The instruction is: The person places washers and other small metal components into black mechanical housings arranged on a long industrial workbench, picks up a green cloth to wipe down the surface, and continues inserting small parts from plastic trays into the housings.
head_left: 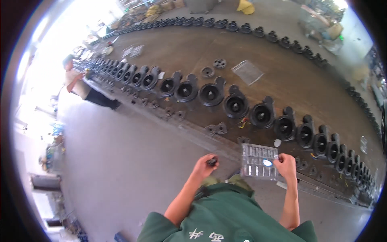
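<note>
My left hand (203, 166) is closed around a small dark part (212, 161), whose kind I cannot make out. With fingers pinched at its right edge, my right hand (286, 165) holds a clear plastic tray (254, 165) divided into rows of narrow compartments. A bright round glare spot shows near the tray's right side. Beyond the tray stands a long row of black pump housings (262, 115), each a round open bowl with a side outlet. Small flat metal flanges (215, 128) lie along the near edge, in front of the housings.
The housings stand on a long brown work surface (193, 48); another row of black castings (221, 23) lines its far side. Two round discs (207, 72) and a clear plastic sheet (247, 72) lie between the rows. Another person (82, 86) stands at the left beside the row.
</note>
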Available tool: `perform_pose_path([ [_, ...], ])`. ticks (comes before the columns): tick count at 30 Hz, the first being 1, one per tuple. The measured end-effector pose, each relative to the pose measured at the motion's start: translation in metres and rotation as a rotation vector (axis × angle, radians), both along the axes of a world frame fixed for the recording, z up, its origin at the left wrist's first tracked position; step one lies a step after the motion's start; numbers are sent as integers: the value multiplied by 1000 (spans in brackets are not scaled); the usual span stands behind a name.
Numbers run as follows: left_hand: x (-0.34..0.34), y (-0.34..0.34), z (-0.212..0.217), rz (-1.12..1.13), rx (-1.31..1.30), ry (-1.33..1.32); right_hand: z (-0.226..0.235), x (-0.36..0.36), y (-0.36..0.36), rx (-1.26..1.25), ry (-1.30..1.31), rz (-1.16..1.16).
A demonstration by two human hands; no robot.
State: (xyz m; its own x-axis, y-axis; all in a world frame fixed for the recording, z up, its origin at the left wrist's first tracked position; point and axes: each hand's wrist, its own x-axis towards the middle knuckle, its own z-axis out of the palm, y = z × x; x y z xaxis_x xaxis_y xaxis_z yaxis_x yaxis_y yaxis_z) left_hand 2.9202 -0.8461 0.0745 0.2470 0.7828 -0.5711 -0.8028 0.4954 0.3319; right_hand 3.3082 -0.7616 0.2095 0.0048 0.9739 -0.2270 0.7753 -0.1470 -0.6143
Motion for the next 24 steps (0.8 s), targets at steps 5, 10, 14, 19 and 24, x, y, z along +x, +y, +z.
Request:
perform_pose_path([
  [5,-33,2,26,29,94,28,92,-64,86,207,25,-149],
  [10,-119,9,77,77,254,75,155,-162,110,483,415,-400],
  [14,-202,2,109,121,327,25,140,-356,41,505,368,244],
  [19,-288,-11,118,201,328,25,79,-511,-2,146,457,758],
  [24,-363,-22,99,245,253,90,36,-595,15,-119,498,836],
])
